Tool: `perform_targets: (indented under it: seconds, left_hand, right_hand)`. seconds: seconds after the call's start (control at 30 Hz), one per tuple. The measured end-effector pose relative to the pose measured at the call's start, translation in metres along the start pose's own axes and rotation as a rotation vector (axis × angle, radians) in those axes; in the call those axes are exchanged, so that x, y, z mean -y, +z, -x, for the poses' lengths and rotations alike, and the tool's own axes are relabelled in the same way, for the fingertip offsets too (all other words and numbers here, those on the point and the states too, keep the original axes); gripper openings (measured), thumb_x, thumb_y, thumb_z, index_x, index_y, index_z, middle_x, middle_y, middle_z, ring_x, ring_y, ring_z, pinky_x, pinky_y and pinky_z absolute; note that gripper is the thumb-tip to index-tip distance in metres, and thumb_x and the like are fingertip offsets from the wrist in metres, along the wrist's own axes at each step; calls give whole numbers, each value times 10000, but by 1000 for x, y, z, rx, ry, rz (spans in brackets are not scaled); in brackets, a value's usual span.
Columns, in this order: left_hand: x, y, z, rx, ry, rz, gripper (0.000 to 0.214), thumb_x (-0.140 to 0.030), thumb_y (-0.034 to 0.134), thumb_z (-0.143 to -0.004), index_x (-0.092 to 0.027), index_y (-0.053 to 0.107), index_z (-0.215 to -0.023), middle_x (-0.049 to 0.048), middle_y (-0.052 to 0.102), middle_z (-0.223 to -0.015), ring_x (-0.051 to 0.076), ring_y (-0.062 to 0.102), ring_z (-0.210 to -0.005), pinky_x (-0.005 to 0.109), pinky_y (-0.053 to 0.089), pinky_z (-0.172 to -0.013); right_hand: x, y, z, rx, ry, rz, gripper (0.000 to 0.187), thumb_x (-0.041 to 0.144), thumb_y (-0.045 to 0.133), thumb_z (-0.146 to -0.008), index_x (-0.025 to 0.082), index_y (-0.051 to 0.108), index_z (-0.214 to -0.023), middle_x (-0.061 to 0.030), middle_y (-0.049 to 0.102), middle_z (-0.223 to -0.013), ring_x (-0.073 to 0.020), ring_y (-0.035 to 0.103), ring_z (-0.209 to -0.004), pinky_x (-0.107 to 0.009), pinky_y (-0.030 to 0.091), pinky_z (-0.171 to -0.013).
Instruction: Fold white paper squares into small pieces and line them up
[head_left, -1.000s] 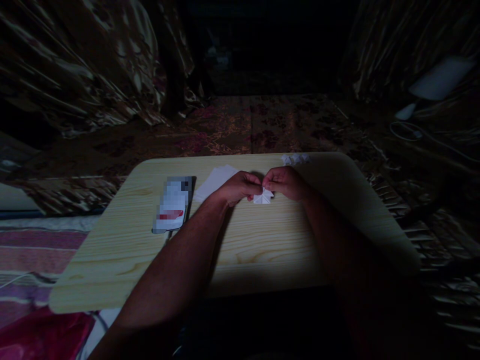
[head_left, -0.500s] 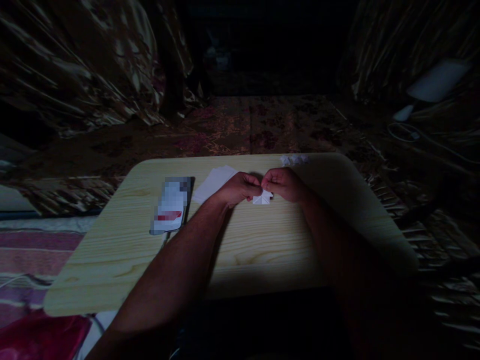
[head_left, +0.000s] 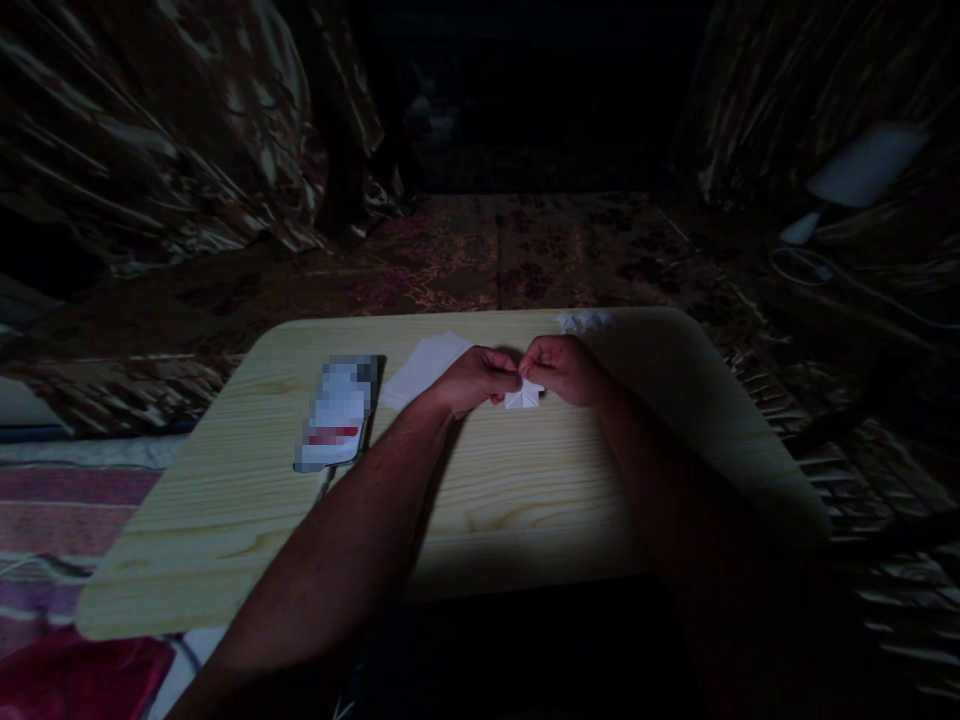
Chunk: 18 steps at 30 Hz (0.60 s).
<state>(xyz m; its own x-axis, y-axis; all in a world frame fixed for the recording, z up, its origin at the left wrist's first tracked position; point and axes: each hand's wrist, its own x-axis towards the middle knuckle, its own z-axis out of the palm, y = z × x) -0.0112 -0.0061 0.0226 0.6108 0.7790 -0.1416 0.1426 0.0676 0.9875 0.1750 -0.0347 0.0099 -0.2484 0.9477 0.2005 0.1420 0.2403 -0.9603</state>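
Note:
Between my two hands is a small piece of folded white paper (head_left: 523, 398), with crease lines showing on its near part. My left hand (head_left: 480, 380) pinches its far left side, fingers closed. From the right, my right hand (head_left: 559, 366) pinches its upper edge between thumb and fingertips, close against the left fingertips. The paper's far part is hidden by the fingers. Under and behind my left hand lies a stack of white paper sheets (head_left: 424, 368). Just beyond my right hand, small folded white paper shapes (head_left: 586, 320) sit in a row at the table's far edge.
A phone (head_left: 337, 415) with a cable lies on the left of the wooden table (head_left: 495, 510). Off the table, a white lamp (head_left: 866, 165) stands at the far right, its cord trailing. Patterned curtains hang behind, and a striped cloth (head_left: 67, 510) is at the left.
Both hands keep their pinch on the folded paper with hardly any movement. The whole view has shifted very slightly.

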Motion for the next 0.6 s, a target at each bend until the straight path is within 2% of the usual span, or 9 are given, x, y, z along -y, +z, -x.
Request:
perform_targets:
  seconds: [0.2,0.6]
  left_hand:
    - [1,3,1,-14,16,3,204,-301,779,-641,-122,689,-679,2,605,-579,81,504,-509,215,378,-488]
    - [8,10,0,-161,79,-40,207,-286,761,-652,-133,622,-632,-35,540,-524,60,426,-458,214,315,-470]
  right_hand:
    - [-3,-3,-1,-18,-21,21,105,249,685,-731,171,658,-797,-7,688,-712,-143,637,-648,-252,474,-599]
    - [-2,-3,-4,-95,-10,-6,137,272,701,-695,176,658,-783,-29,719,-750,-155,657,-674,-262,497,-621]
